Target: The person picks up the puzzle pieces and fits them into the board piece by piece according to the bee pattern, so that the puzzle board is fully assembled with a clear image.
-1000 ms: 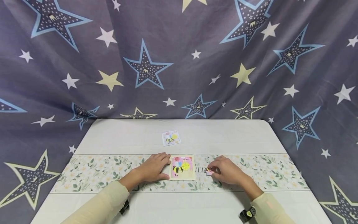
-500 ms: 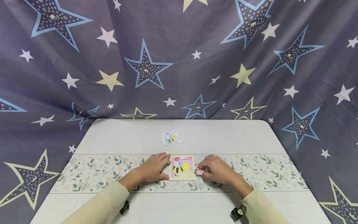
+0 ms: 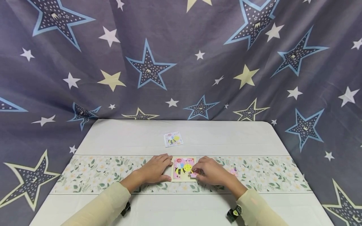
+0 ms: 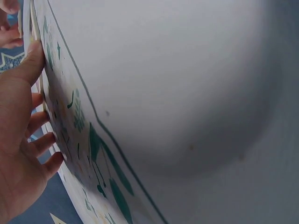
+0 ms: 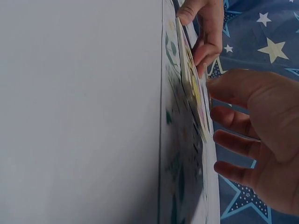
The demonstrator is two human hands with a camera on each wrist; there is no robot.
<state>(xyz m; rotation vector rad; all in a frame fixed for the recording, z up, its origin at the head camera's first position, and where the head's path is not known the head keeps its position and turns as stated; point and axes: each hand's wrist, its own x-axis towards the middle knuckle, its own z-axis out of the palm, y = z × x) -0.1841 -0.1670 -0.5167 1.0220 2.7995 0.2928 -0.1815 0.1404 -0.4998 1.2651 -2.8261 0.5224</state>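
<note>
A square wooden jigsaw puzzle tray (image 3: pixel 184 180) with a bee picture on pink lies on the floral strip of the table. Its lower right part shows bare pale wood. My left hand (image 3: pixel 156 168) rests against the tray's left side, with thumb and fingertips touching the edge. Over the lower right of the tray, my right hand (image 3: pixel 212 171) pinches a pink puzzle piece (image 3: pixel 193 175) between thumb and fingers. The right wrist view shows this piece edge-on, tilted above the tray, near the right thumb (image 5: pixel 229 88). Part of the piece is hidden by the fingers.
Another small pink piece (image 3: pixel 233 171) lies on the floral strip, right of my right hand. Behind the tray lies a square card (image 3: pixel 173 139) with the same bee picture. A star-patterned curtain (image 3: pixel 181 62) hangs behind the white table (image 3: pixel 226 135).
My right hand has moved left with the puzzle piece, from the printed strip to over the tray's lower right. My left hand has stayed at the tray's left edge.
</note>
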